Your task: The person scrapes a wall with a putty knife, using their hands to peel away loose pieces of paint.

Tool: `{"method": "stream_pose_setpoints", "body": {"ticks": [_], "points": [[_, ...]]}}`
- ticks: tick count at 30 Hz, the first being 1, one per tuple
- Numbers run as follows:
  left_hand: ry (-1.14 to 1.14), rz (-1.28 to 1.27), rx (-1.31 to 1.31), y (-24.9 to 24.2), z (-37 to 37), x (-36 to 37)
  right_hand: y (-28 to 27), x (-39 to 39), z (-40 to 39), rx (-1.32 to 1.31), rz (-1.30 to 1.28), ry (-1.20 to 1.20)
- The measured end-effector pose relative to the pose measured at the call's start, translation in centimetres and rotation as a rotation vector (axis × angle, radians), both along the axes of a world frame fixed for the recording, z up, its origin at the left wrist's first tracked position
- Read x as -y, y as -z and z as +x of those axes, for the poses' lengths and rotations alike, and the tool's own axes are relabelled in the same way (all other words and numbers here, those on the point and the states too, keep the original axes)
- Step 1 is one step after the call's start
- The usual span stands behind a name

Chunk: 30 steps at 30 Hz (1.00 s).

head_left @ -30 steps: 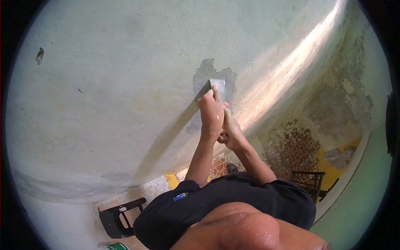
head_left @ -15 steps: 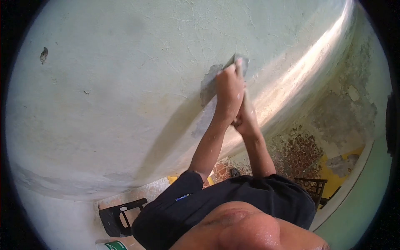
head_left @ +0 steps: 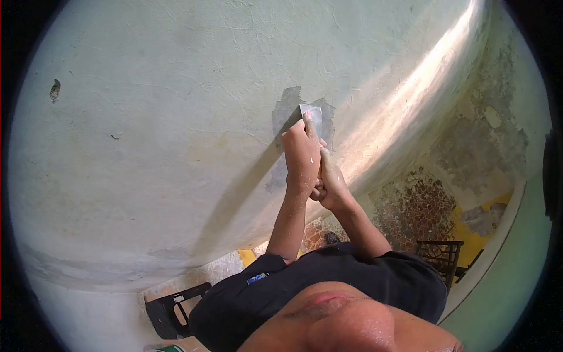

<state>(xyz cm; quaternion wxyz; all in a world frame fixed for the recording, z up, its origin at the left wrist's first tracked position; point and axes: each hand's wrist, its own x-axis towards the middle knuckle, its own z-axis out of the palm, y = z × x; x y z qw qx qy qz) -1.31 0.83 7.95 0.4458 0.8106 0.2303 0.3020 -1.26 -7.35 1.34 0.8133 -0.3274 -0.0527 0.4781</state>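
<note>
A scraper with a flat metal blade (head_left: 314, 112) is against the pale green wall (head_left: 193, 111). My left hand (head_left: 302, 154) is closed around it just behind the blade, its thumb stretched along the metal. Lower down, my right hand (head_left: 332, 179) is closed at the handle end, fingers curled in; most of the handle is hidden by both hands. Around the blade lies a bare grey patch (head_left: 285, 110) with ragged edges where the paint is off. White flecks stick to my hands and forearms.
Black chair-like furniture (head_left: 170, 311) stands at lower left, with a green-labelled container (head_left: 171, 348) partly in view below. A dark metal rack (head_left: 441, 258) is at lower right. Patterned flooring (head_left: 422, 205) shows beyond my right arm. A bright light streak (head_left: 410, 100) crosses the wall.
Both hands and the scraper have come down and slightly left, towards me. More grey surface now shows to the right of the blade. The view has shifted a little.
</note>
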Motion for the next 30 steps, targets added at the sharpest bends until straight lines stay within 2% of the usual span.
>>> {"method": "stream_pose_setpoints", "body": {"ticks": [10,13,16,22,27,30], "points": [[-0.036,0.058,0.008,0.0,1.2,-0.1,-0.8,-0.4,0.3,0.017,-0.104,0.077],[-0.012,0.103,0.050,-0.4,1.4,-0.4,-0.9,-0.9,-0.1,0.013,-0.061,0.147],[0.001,0.150,0.069,-0.4,1.2,-0.2,-0.9,-1.4,0.1,0.121,-0.047,0.216],[-0.020,0.027,0.152,0.6,-0.4,-0.3,-0.7,-0.7,-1.2,0.162,0.027,0.143],[-0.025,-0.010,0.142,1.4,-1.5,-1.1,-0.5,-1.0,-2.9,0.124,-0.018,0.164],[-0.060,0.139,0.138,1.5,-1.0,-1.7,-0.7,-1.5,-2.7,0.114,-0.008,0.173]]}}
